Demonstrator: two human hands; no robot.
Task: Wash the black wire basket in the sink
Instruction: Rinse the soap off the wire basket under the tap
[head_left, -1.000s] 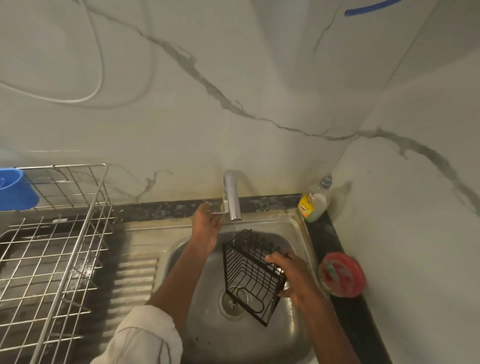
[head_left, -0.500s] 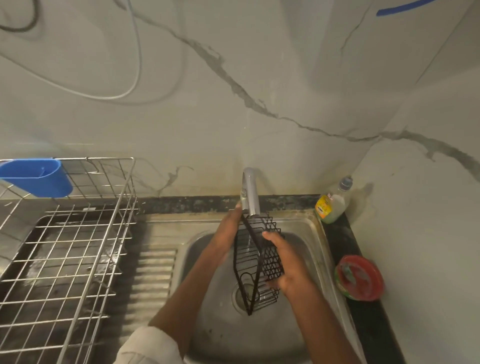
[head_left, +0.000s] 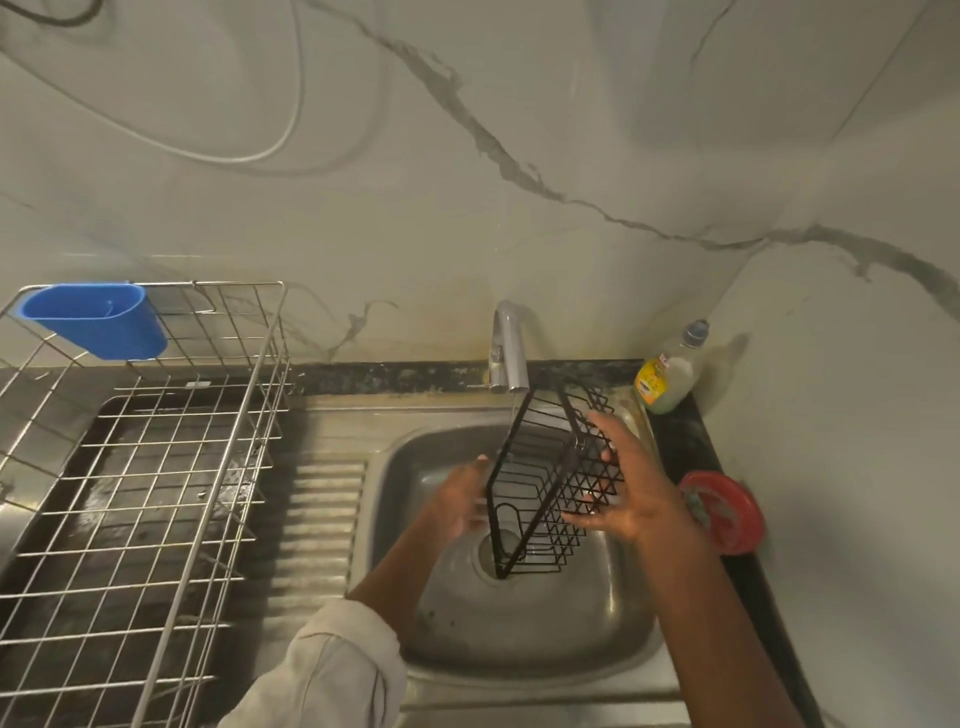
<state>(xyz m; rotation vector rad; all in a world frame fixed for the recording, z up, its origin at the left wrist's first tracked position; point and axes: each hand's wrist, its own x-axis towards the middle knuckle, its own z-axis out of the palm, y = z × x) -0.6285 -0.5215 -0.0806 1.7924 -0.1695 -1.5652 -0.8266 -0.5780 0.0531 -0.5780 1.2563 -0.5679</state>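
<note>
Black wire basket (head_left: 545, 483), blue cup (head_left: 98, 319), red lid (head_left: 724, 512), grey-veined white wall (head_left: 467, 182).

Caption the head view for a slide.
Both hands, left hand and right hand, tilt a black wire basket under the tap over the steel sink.

We cannot read the label on the dish soap bottle (head_left: 666, 378). The wire dish rack (head_left: 140, 493) runs off the left and bottom edges. The left hand (head_left: 462, 493) is motion-blurred, its fingertips hidden behind the black wire basket (head_left: 550, 483).
</note>
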